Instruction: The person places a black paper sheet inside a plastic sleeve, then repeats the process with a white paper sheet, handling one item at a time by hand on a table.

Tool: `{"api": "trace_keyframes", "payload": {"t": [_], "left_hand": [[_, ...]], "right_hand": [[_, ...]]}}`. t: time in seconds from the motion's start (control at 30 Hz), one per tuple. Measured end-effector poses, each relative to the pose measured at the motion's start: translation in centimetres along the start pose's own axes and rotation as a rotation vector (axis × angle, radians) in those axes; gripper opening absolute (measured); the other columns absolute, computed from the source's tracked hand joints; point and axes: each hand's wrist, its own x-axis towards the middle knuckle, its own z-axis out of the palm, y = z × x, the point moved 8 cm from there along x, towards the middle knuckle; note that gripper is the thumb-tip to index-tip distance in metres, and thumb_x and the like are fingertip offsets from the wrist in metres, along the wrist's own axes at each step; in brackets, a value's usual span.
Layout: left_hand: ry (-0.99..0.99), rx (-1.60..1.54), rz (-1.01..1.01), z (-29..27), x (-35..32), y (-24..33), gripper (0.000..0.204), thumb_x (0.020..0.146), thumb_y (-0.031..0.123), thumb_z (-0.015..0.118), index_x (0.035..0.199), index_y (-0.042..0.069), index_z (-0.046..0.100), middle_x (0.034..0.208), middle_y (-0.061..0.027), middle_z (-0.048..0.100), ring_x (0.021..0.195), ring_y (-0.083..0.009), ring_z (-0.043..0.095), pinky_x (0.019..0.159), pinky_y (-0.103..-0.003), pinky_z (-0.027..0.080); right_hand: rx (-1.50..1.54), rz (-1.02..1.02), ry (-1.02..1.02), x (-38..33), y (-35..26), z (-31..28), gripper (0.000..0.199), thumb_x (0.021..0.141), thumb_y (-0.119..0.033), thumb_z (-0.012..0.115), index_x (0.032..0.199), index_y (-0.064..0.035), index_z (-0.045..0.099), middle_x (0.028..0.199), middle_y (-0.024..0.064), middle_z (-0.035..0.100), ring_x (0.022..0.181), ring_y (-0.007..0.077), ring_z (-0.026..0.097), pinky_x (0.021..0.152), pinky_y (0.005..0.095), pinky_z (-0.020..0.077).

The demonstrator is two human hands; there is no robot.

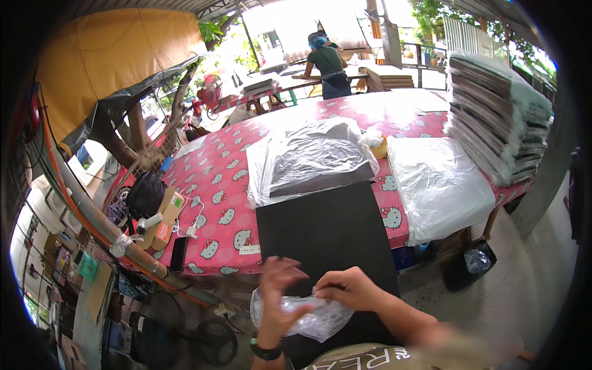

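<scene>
A flat black board (327, 231) reaches from the table edge down toward my body. Over its near end lies a crumpled clear plastic bag (324, 319). My right hand (350, 288) pinches the edge of this bag between thumb and fingers. My left hand (279, 296) is raised at the bag's left side, its fingers curved and apart, slightly smeared by motion. Whether the left palm touches the plastic I cannot tell. Beyond the board's far end, a dark board under loose clear plastic (314, 148) lies on the table.
A pink patterned cloth covers the table (213, 231). To the right are a pile of clear plastic bags (435, 185) and a tall stack of wrapped boards (493, 117). A phone (178, 254) and cardboard box (161, 222) lie left. A person (328, 65) works at a farther table.
</scene>
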Motion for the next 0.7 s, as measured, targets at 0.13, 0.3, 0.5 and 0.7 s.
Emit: {"api": "trace_keyframes", "payload": {"t": [0.13, 0.3, 0.5, 0.7], "left_hand": [[-0.490, -0.723, -0.394, 5.4, -2.8, -1.7, 0.042, 0.078, 0.040, 0.057, 0.094, 0.002, 0.054, 0.094, -0.0095, 0.052, 0.078, -0.0161, 0.052, 0.064, -0.029, 0.042], [0.238, -1.739, -0.275, -1.3, -4.0, -6.6, 0.043, 0.085, 0.045, 0.043, 0.086, 0.006, 0.060, 0.087, -0.0130, 0.055, 0.074, -0.0190, 0.053, 0.064, -0.032, 0.043], [0.852, -1.887, -0.205, -6.8, -6.3, -13.3, 0.052, 0.087, 0.046, 0.035, 0.118, 0.005, 0.046, 0.114, -0.0135, 0.051, 0.100, -0.0257, 0.051, 0.090, -0.043, 0.037], [-0.374, -1.589, -0.381, 10.1, -11.0, -9.9, 0.042, 0.071, 0.048, 0.058, 0.076, 0.006, 0.058, 0.069, -0.0011, 0.053, 0.060, -0.0146, 0.049, 0.054, -0.028, 0.038]], "right_hand": [[-0.037, 0.169, 0.035, 0.1, -0.2, -1.9, 0.010, 0.074, -0.007, 0.066, 0.077, 0.0001, 0.060, 0.064, 0.0013, 0.058, 0.057, 0.0027, 0.049, 0.050, 0.0192, 0.0406], [0.434, 0.164, -1.030, -6.4, 1.0, 4.7, 0.015, 0.074, -0.014, 0.066, 0.079, -0.0005, 0.061, 0.069, 0.0037, 0.059, 0.062, 0.0094, 0.053, 0.054, 0.0245, 0.0423], [0.686, -0.249, -0.963, -9.4, 3.4, 1.2, 0.018, 0.071, -0.010, 0.067, 0.081, 0.0033, 0.061, 0.076, 0.0108, 0.061, 0.074, 0.0213, 0.058, 0.066, 0.0349, 0.0448], [0.689, 0.033, -0.317, -6.0, 6.6, -11.3, 0.032, 0.071, -0.021, 0.068, 0.086, 0.0054, 0.059, 0.079, 0.0125, 0.061, 0.073, 0.0198, 0.058, 0.063, 0.0315, 0.0457]]}}
